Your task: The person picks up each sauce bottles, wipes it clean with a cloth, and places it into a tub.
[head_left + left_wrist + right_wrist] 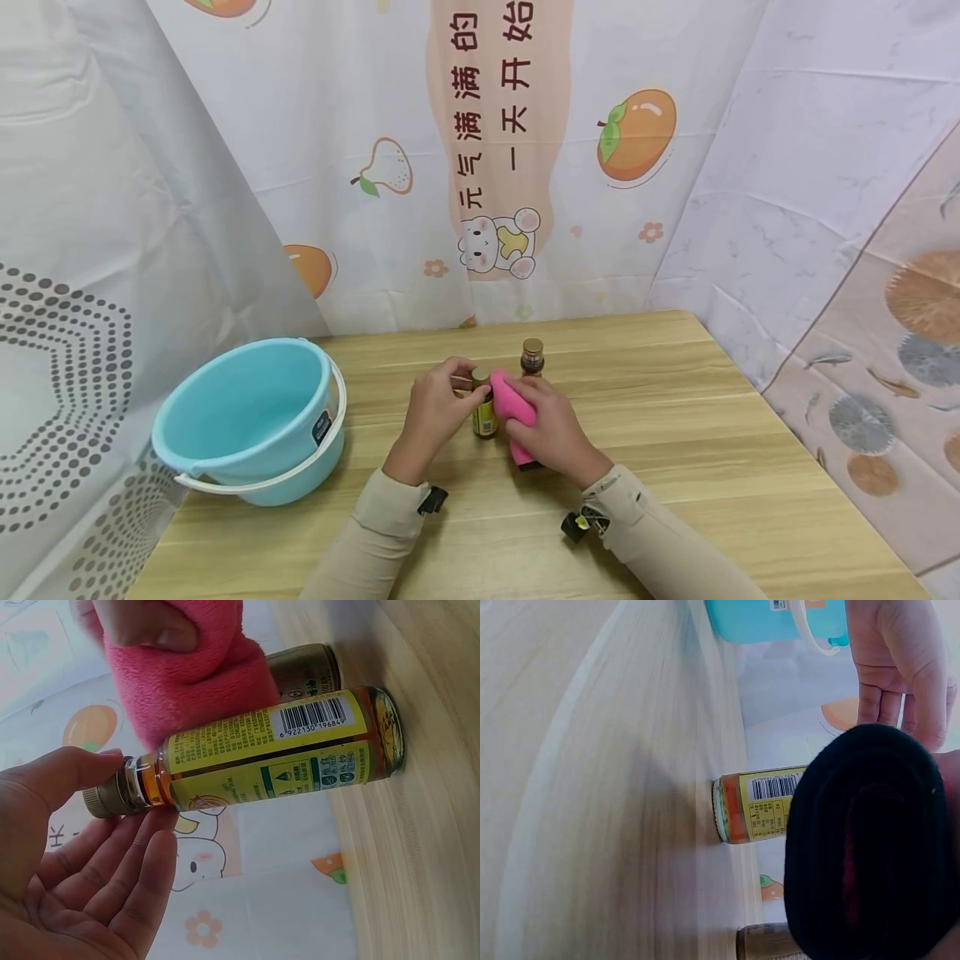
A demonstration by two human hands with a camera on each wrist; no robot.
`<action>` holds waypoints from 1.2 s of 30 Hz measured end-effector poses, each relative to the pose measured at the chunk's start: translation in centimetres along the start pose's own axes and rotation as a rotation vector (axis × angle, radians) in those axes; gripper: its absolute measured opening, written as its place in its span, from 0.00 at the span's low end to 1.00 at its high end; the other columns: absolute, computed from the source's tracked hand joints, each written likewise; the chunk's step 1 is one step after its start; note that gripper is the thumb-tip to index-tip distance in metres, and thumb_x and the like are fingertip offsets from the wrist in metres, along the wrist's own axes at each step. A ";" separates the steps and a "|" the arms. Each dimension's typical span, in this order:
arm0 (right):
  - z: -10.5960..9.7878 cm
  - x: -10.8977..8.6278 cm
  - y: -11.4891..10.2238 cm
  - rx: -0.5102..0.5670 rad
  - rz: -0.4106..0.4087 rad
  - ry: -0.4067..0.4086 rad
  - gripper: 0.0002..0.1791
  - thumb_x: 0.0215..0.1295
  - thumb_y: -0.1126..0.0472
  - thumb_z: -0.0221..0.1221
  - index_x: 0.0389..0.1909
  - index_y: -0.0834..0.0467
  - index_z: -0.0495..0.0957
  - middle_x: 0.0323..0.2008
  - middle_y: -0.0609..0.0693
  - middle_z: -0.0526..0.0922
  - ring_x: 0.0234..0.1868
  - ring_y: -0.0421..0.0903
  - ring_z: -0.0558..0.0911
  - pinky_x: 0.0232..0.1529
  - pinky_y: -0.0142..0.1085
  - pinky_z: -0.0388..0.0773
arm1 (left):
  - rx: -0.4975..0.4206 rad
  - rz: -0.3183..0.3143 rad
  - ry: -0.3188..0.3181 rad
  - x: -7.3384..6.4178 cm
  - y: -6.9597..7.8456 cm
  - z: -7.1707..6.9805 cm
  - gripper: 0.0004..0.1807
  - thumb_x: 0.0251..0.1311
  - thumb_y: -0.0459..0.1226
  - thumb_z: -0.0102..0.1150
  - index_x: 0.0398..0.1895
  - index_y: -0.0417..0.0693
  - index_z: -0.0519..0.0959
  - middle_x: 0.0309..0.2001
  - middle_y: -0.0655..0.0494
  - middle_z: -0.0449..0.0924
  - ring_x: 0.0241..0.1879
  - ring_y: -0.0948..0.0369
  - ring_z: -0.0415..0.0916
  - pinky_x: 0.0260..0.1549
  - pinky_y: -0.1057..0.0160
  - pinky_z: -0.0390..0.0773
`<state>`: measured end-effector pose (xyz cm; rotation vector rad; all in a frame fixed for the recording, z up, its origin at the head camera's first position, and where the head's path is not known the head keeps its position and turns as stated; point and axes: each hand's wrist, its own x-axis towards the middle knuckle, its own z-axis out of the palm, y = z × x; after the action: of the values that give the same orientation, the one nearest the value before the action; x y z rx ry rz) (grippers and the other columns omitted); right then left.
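Beyond two beige sleeves (390,517), a person's left hand (437,410) pinches the gold cap (105,801) and neck of a yellow-labelled glass bottle (485,418), while the right hand (551,423) grips a bunched pink plush cloth (510,402) with a dark end. The bottle stands on the counter (660,417) between the hands, its long axis upright; the left hand is the nearer, fingers at its top, and the cloth sits close along its right side, though whether fabric meets glass is hard to tell. To the left, a light blue bucket (311,475) with a white handle rests on the wood-grain surface. Just past the right hand rises a second gold-capped bottle (532,360), partly hidden. Behind the counter hangs a fruit-printed curtain (337,100) with Chinese lettering.
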<state>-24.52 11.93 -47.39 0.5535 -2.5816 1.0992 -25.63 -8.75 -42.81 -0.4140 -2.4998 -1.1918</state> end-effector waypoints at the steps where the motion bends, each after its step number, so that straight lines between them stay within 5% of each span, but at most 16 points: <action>1: 0.0 0.0 0.0 0.006 -0.009 0.009 0.36 0.57 0.59 0.69 0.71 0.48 0.76 0.62 0.51 0.80 0.45 0.45 0.81 0.37 0.35 0.81 | -0.002 -0.001 -0.003 0.0 0.0 0.0 0.17 0.58 0.41 0.77 0.49 0.48 0.84 0.40 0.54 0.89 0.36 0.62 0.89 0.35 0.63 0.89; 8: -0.1 0.1 -0.2 0.002 -0.024 0.023 0.35 0.57 0.60 0.69 0.69 0.50 0.77 0.62 0.53 0.81 0.46 0.47 0.81 0.39 0.36 0.81 | 0.008 0.012 -0.005 0.1 0.0 0.1 0.17 0.58 0.40 0.77 0.49 0.46 0.85 0.40 0.53 0.89 0.37 0.63 0.89 0.36 0.65 0.88; 36: 0.8 -0.1 0.8 -0.048 0.089 -0.137 0.34 0.56 0.60 0.70 0.67 0.53 0.79 0.59 0.58 0.83 0.43 0.47 0.80 0.39 0.39 0.81 | 0.054 0.051 -0.020 0.0 -0.1 0.1 0.19 0.60 0.44 0.76 0.52 0.48 0.84 0.46 0.51 0.89 0.44 0.59 0.87 0.39 0.59 0.88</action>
<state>-24.88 11.92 -48.44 0.5238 -2.7673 1.0575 -25.72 -8.76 -42.95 -0.4751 -2.5166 -1.1030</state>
